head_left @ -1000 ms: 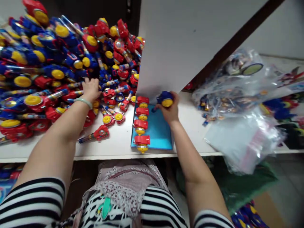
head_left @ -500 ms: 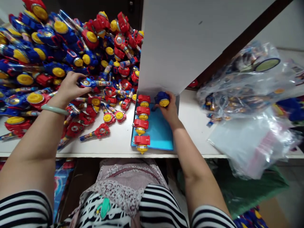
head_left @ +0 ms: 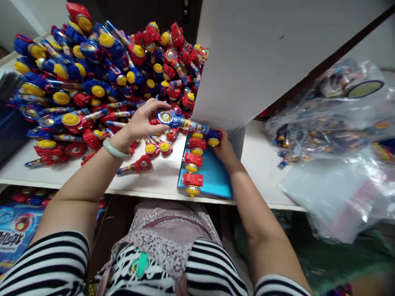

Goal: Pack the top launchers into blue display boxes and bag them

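My left hand (head_left: 143,121) grips a blue spinning-top toy (head_left: 168,117) by its round head. The toy's clear candy-filled tube (head_left: 194,125) points right, over the left edge of the open display box (head_left: 216,176) with its blue floor. Inside that box my right hand (head_left: 227,150) is closed on a second toy, blue with a yellow top (head_left: 213,139), near the back. Red toys with yellow tops stand in a column along the box's left side, the nearest red toy (head_left: 193,181) by the front edge. The held tube partly hides the back one.
A large heap of red and blue toys (head_left: 98,90) covers the left of the white table (head_left: 163,185). The box's tall white lid (head_left: 240,61) rises behind. Clear plastic bags (head_left: 327,123) lie at the right. A loose red toy (head_left: 142,163) lies near the front.
My left hand has carried its blue toy from the heap rightward to the box. My right hand stays in the box with its blue toy. The camera view has shifted left.
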